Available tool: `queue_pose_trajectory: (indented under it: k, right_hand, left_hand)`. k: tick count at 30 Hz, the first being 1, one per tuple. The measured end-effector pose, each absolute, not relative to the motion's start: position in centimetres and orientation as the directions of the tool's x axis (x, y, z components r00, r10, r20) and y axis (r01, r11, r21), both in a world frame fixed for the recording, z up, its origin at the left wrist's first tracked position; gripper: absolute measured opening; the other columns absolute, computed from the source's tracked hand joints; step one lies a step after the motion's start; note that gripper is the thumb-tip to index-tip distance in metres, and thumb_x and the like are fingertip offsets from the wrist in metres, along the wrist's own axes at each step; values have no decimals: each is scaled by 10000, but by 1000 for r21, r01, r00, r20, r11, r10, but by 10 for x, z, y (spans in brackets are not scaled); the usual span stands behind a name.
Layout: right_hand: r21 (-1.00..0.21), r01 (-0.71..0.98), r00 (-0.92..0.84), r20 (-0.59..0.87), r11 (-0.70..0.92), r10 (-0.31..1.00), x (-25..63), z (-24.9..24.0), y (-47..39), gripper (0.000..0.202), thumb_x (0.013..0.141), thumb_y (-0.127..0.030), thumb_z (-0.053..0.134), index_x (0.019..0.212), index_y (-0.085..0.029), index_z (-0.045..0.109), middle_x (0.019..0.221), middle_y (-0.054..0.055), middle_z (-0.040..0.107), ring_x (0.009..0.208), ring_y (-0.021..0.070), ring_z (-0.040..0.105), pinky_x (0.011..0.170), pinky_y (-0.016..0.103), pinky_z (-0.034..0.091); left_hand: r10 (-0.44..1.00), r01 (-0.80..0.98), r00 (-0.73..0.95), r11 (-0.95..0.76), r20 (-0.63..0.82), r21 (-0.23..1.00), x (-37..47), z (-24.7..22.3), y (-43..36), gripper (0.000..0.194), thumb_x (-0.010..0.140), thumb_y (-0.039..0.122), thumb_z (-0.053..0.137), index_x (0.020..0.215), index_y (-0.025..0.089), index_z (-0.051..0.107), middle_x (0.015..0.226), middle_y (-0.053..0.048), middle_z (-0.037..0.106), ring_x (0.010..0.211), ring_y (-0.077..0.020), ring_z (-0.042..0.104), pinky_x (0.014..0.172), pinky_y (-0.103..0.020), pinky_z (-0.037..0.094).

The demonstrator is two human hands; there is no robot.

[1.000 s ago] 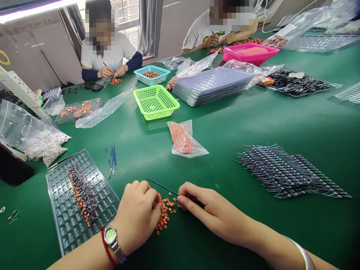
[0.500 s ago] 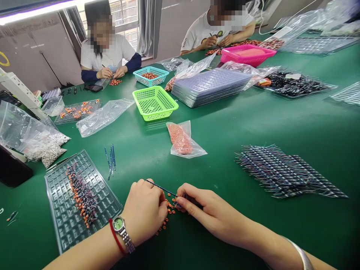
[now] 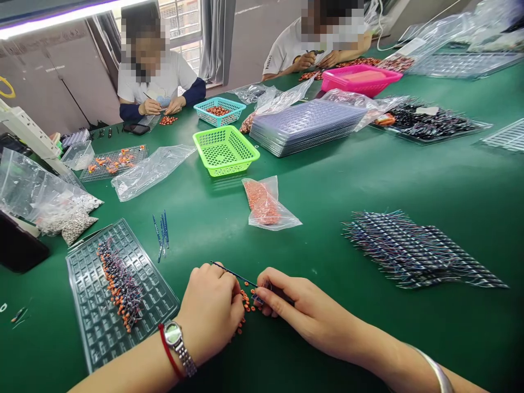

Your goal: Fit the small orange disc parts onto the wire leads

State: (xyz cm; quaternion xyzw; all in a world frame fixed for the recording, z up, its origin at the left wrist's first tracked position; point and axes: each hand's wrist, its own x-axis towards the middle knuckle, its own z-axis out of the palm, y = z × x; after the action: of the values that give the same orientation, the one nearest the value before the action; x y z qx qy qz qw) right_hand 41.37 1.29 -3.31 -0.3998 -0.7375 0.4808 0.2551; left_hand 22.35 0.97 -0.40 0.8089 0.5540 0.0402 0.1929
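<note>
L hand point(image 3: 213, 305) now nearer R hand point(image 3: 303, 300), which pinches thin dk. rod point(image 3: 245, 280), so work's close-in; L grip hidden, can't tell.

Hands point(image 3: 210, 314) point(image 3: 301, 300) near orange rings point(image 3: 245, 297), right one gripping dark strip point(image 3: 235, 274)

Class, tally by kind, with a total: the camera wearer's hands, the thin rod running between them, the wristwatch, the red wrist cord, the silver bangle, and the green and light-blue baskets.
Left hand and right hand: 2
Thin rod: 1
Wristwatch: 1
Red wrist cord: 1
Silver bangle: 1
Green basket: 1
Light-blue basket: 1
Total: 8
</note>
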Motion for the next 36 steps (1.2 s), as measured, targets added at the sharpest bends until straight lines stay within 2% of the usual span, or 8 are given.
queue_pose_trajectory:
  k: [6,10,17,23,28,36]
  right_hand:
    - [-931,323,-544,-34,172,838,412,-32,13,356,1020,-504,368,832,-226,486,698,12,627,630,169,608,606,274,516]
    - [-945,297,-542,-45,141,839,412,-34,13,347,1014,-502,395,839,-220,494,704,16,638,643,176,631,607,279,532]
    - [-933,312,-485,8,182,874,415,-30,16,363,1012,-509,395,824,-220,507,709,12,638,640,170,606,613,276,512]
    - [-957,264,-420,-4,118,908,417,-29,19,364,996,-534,429,845,-215,514,733,31,674,642,178,637,604,289,543]
    - [-967,235,-382,4,101,924,417,-30,19,375,982,-554,454,839,-212,516,721,30,673,635,176,644,585,282,555]
    - [-981,177,-344,12,78,939,419,-30,19,411,966,-604,472,847,-213,522,744,32,677,664,174,654,592,264,555]
  left_hand:
    - [914,894,376,-314,-154,319,222,-2,8,93,887,153,552,830,180,620,908,-40,614,867,-215,543,769,-375,417]
    - [907,893,390,-329,-160,308,222,0,6,87,897,176,560,835,183,621,919,-40,615,873,-218,540,767,-378,413]
    - [881,868,450,-393,-146,304,226,1,5,104,914,173,551,866,218,632,909,-16,604,855,-205,520,731,-359,390]
    - [845,852,510,-471,-161,227,229,4,12,152,928,193,536,806,218,624,881,-6,591,818,-193,511,706,-355,382]
    - [813,832,553,-532,-180,156,234,9,12,137,914,174,514,829,190,619,862,-38,584,810,-218,522,705,-381,394]
    - [822,831,553,-532,-137,163,233,2,15,91,908,181,532,859,201,606,871,-16,589,796,-208,534,704,-369,418]
